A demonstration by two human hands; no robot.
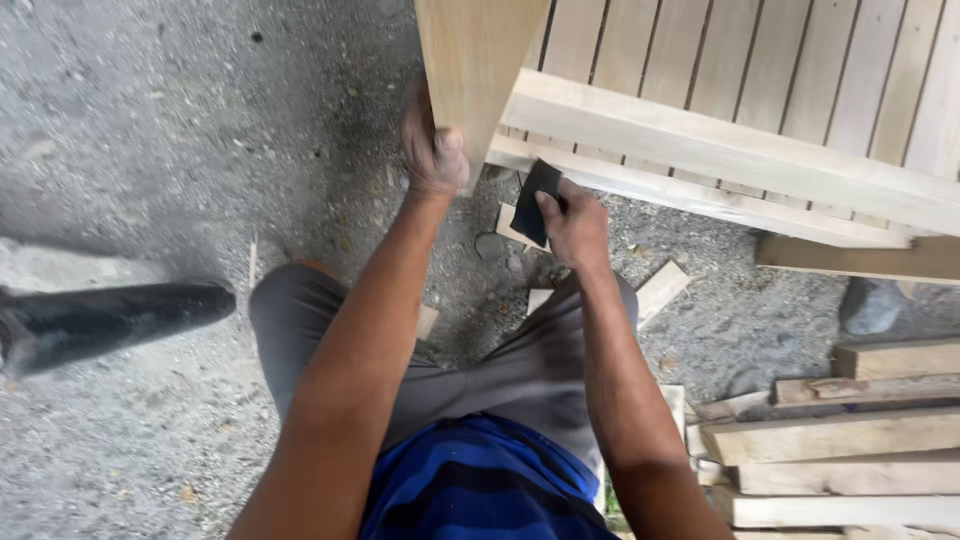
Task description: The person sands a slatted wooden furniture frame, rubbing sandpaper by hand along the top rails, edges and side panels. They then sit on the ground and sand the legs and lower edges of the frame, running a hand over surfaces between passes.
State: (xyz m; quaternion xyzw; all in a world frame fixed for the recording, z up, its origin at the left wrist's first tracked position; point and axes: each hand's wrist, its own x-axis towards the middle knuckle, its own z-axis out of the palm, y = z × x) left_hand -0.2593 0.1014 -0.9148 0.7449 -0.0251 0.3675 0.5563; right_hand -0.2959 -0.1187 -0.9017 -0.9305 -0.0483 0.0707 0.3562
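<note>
Steadying a board while sanding a slatted frame.
Left hand (432, 150) fingers clamp the upright board (475, 70) still; right hand (572, 225) pinches dark sandpaper (535, 200) against the frame's rail (700, 195), above the gravel floor (180, 130).

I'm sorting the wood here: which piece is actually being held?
The upright board at top centre: the left hand grips its lower end. The other pieces are untouched.

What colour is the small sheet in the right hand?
Black, a small flexible sheet pinched in the right hand; head view.
</note>
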